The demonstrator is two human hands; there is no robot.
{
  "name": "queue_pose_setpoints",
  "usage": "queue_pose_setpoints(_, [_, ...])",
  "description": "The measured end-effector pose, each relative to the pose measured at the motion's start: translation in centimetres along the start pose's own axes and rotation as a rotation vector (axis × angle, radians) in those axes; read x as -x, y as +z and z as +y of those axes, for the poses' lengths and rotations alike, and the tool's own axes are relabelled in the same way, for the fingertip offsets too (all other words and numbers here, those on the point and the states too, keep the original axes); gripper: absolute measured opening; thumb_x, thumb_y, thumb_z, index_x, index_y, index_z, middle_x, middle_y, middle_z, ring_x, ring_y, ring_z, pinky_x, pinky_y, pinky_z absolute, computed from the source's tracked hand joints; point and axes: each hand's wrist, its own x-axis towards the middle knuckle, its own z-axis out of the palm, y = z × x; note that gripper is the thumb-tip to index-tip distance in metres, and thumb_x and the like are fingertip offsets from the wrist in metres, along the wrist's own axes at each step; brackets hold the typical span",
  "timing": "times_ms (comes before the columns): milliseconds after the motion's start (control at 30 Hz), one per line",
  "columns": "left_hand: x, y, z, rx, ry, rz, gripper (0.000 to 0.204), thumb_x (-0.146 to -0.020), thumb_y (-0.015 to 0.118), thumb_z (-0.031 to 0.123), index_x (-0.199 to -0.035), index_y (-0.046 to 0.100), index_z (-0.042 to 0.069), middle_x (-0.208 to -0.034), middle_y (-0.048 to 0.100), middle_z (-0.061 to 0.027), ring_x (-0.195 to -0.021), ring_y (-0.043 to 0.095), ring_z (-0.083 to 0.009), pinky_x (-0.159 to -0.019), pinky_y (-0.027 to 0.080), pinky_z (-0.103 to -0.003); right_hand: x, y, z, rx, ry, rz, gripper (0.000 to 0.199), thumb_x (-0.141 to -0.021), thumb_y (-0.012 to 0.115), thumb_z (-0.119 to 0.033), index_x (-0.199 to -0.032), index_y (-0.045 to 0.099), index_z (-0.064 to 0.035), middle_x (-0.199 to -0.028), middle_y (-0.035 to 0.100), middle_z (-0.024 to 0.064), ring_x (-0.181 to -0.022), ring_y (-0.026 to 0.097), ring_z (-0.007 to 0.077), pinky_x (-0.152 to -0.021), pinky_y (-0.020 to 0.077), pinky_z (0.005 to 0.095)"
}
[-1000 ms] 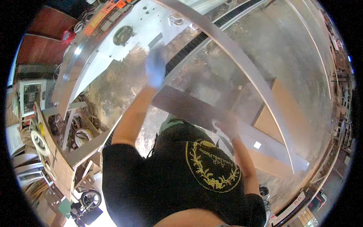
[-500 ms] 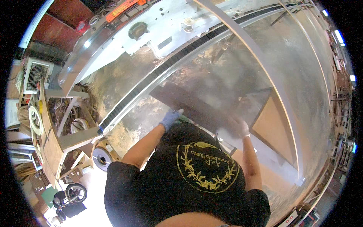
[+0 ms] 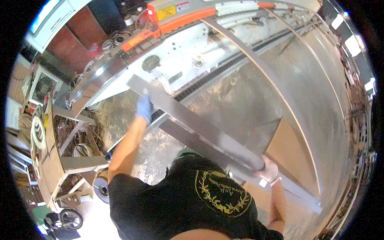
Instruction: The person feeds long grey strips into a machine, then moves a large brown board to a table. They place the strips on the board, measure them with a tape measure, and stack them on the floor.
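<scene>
A long, narrow grey-brown board [image 3: 188,118] slants across the view, held in both hands. My left hand [image 3: 145,107], in a blue glove, is closed on its near long edge close to the far left end, its fingers a little blurred. At the other end my right hand [image 3: 269,170], in a pale glove, wraps around the board's right end. Closer to my body, a second dark brown board [image 3: 188,138] lies beneath, partly hidden by the held board and my torso. The held board's left end reaches over a black ribbed strip [image 3: 200,86] with a metal rail.
Beyond the strip stands a white machine bed [image 3: 176,60] with an orange beam [image 3: 180,26]. A thin curved-looking strip [image 3: 276,82] crosses the worn metal surface [image 3: 304,88]. A tan panel [image 3: 292,150] lies at right. At left is a wooden stand [image 3: 56,156] with tape rolls.
My hands have spread apart, the left moving away and leftward. The grey-brown board now shows apart from the dark board, which keeps its place. My view has tilted up toward the machine.
</scene>
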Motion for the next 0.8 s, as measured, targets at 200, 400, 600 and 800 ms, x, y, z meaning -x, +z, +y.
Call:
queue_pose_setpoints(200, [-17.5,-10.2,-0.3,-0.384,0.140,0.484,0.046,-0.090,0.050,0.035,-0.118,0.053,-0.002,-0.112,0.060,-0.0187,-0.100,0.059,-0.0295,-0.083,0.047,-0.040,0.3,6.8,13.5,0.500,0.014,-0.099,0.084,-0.060,0.075,-0.039,-0.127,0.040,-0.0054,-0.118,0.051,0.0142,-0.111,0.049,0.0310,-0.092,0.0406,0.0442])
queue_pose_setpoints(400, [-22.5,-11.5,-3.0,-0.155,0.148,0.567,0.048,-0.087,0.057,0.036,-0.118,0.055,0.000,-0.114,0.059,-0.0193,-0.103,0.059,-0.0291,-0.085,0.046,-0.038,2.0,3.2,6.8,0.428,-0.022,-0.069,0.074,-0.055,0.076,-0.032,-0.117,0.044,-0.0062,-0.108,0.055,0.0125,-0.105,0.052,0.0318,-0.090,0.0421,0.0442])
queue_pose_setpoints(600, [-20.6,-1.1,-2.3,-0.241,0.171,0.453,0.055,-0.083,0.062,0.037,-0.121,0.052,-0.002,-0.113,0.060,-0.0198,-0.102,0.058,-0.0306,-0.085,0.045,-0.038,6.7,4.1,7.2,0.319,0.112,-0.022,0.075,-0.053,0.077,-0.030,-0.115,0.043,-0.0065,-0.104,0.055,0.0157,-0.100,0.053,0.0342,-0.085,0.0444,0.0463])
queue_pose_setpoints(800, [-26.4,2.6,-1.3,-0.338,0.263,0.386,0.064,-0.081,0.062,0.046,-0.121,0.052,-0.003,-0.121,0.056,-0.0225,-0.111,0.054,-0.0346,-0.092,0.041,-0.038,5.9,5.8,3.0,0.253,0.227,-0.128,0.070,-0.059,0.071,-0.032,-0.117,0.044,-0.0041,-0.111,0.054,0.0192,-0.104,0.052,0.0363,-0.088,0.0442,0.0444])
